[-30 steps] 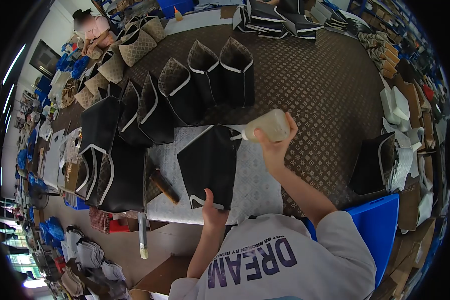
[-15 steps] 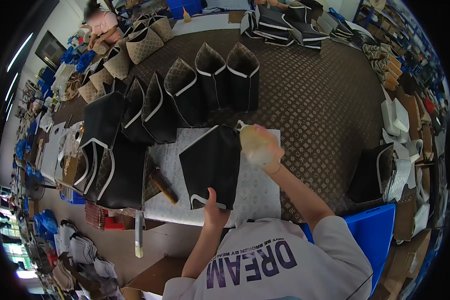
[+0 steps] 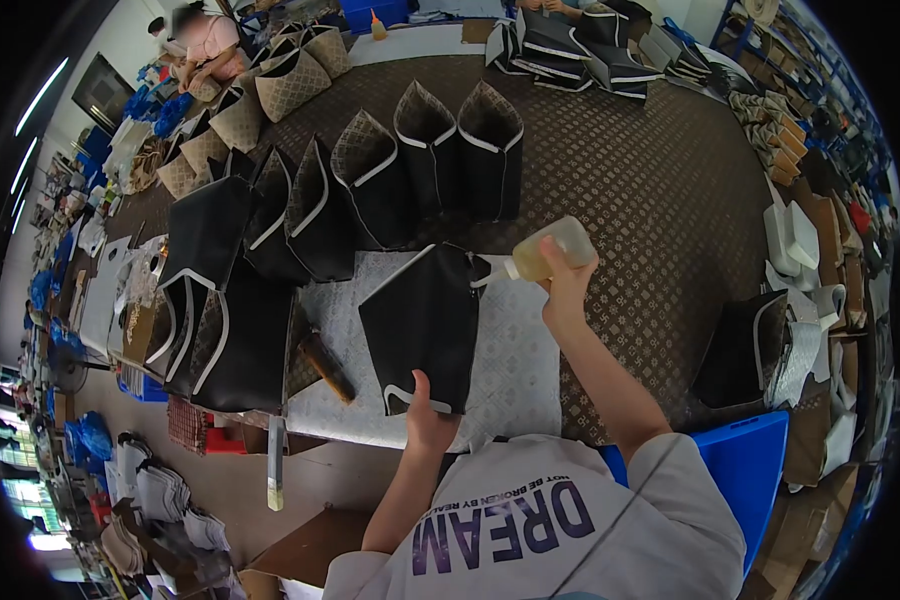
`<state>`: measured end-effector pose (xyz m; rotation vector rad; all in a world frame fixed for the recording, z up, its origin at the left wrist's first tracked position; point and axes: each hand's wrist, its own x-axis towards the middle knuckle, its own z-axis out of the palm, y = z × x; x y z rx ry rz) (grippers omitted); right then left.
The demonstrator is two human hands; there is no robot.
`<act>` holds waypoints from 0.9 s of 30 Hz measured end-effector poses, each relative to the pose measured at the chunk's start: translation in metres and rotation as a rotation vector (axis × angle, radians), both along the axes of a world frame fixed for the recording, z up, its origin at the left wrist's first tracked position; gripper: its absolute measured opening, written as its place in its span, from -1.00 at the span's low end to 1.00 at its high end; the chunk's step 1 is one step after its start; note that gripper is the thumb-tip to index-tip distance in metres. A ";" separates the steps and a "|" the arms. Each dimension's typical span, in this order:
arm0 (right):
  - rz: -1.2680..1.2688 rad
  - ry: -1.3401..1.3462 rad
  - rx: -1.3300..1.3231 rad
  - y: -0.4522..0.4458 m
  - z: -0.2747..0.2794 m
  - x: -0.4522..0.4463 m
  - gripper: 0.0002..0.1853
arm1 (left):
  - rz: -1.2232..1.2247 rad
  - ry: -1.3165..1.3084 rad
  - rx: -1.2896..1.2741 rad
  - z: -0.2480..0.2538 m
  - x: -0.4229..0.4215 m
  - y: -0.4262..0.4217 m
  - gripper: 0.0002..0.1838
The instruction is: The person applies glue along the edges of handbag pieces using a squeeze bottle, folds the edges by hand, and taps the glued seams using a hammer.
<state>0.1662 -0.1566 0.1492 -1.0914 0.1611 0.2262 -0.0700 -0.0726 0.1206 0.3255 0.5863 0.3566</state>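
Note:
A black bag piece [image 3: 422, 325] with white edging lies tilted over the pale patterned sheet in front of me. My left hand [image 3: 430, 418] grips its near edge, thumb on top and fingers hidden beneath. In my right hand [image 3: 567, 285] is a translucent squeeze bottle [image 3: 560, 248] holding yellowish liquid. The bottle is tipped on its side, its nozzle pointing left at the piece's upper right corner. Whether liquid is coming out is too small to tell. A wooden-handled tool [image 3: 327, 368] rests left of the piece.
Several black bag pieces [image 3: 370, 190] stand upright in an arc behind and to the left. Another black piece [image 3: 738, 350] is at the right, near a blue plastic bin [image 3: 745, 480]. A brush [image 3: 276, 465] juts over the table's front edge. People sit at the far side.
My right hand has swung the bottle from blurred motion over the corner to a sideways tilt, its body now farther up and right. My left hand keeps its hold with little movement.

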 end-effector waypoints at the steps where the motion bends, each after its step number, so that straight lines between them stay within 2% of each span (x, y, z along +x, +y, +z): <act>1: 0.018 0.006 -0.013 -0.002 0.001 -0.002 -0.03 | 0.003 0.001 0.011 0.001 0.001 -0.001 -0.27; 6: 0.090 -0.003 -0.066 -0.014 0.004 -0.015 -0.04 | -0.023 0.013 0.031 0.010 0.007 -0.003 -0.28; 15: 0.092 -0.186 -0.073 -0.029 0.020 -0.048 -0.07 | -0.047 -0.036 0.030 0.000 0.016 -0.005 -0.28; 27: 0.177 -0.351 -0.187 -0.050 0.010 -0.094 -0.08 | -0.077 -0.095 0.123 -0.002 0.030 -0.010 -0.26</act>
